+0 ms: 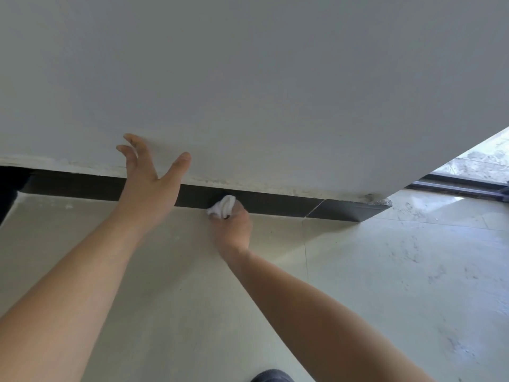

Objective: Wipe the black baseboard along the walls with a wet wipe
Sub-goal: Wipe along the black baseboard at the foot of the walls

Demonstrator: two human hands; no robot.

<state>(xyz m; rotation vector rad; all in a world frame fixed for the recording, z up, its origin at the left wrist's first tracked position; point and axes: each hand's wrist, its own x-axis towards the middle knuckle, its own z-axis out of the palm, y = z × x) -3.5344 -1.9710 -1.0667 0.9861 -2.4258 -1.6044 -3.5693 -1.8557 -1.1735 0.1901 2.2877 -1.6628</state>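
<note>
A black baseboard [275, 204] runs along the foot of a pale grey wall [248, 78], from the far left to the wall's corner at the right. My right hand [232, 227] is shut on a crumpled white wet wipe [221, 206] and presses it against the baseboard near the middle. My left hand [150, 183] is open, its fingers spread, with the fingertips resting on the wall just above the baseboard, to the left of the wipe. The left palm hides a stretch of the baseboard.
Pale floor tiles [385, 285] spread below, dusty and streaked at the right. The wall ends at a corner [382, 201]; beyond it a dark sliding-door track [457, 187] and bright ground outside. A dark shoe tip [271, 375] shows at the bottom edge.
</note>
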